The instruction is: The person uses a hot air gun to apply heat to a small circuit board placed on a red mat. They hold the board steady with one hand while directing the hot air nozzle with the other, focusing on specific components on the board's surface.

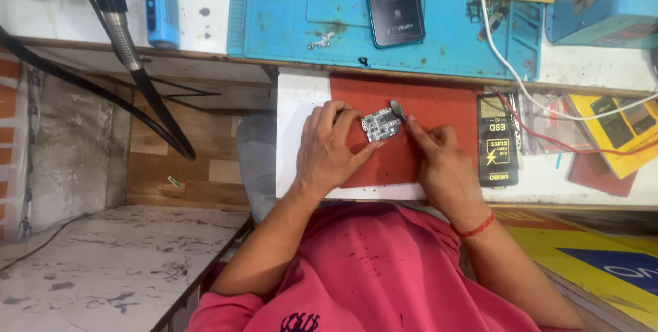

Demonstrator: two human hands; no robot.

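A: Head view, quick pass. Your left hand (327, 150) is lying on the red mat (445, 109), thumb and fingers closing around the left end of a small circuit board (380, 126). That grip is holding the board, narrow, pinching it at its edges.

B: And the right one?

A: Your right hand (439, 161) is sitting just right of the board, fingers pinching a small dark tool (397, 108). Its rounded tip is pointing up-left and sitting right at the board's upper right corner. Touching or not, I cannot tell.

B: Where is the board sitting?

A: Over the middle of the red mat, between your two hands, tilted a bit. The mat is lying on a white sheet (295, 133) on the lower table.

B: Surroundings?

A: A black battery-like pack (497, 141) is lying just right of the mat, with a red wire (548, 141) running past it. A blue work mat (439, 37) is covering the upper table, carrying a dark phone box (393, 2). A blue cylinder-shaped tool (161, 4) is standing left of it. A white cable (521, 78) is crossing down to the right. You are wearing a pink shirt (384, 270) and a red thread bracelet (478, 227) on the right wrist.
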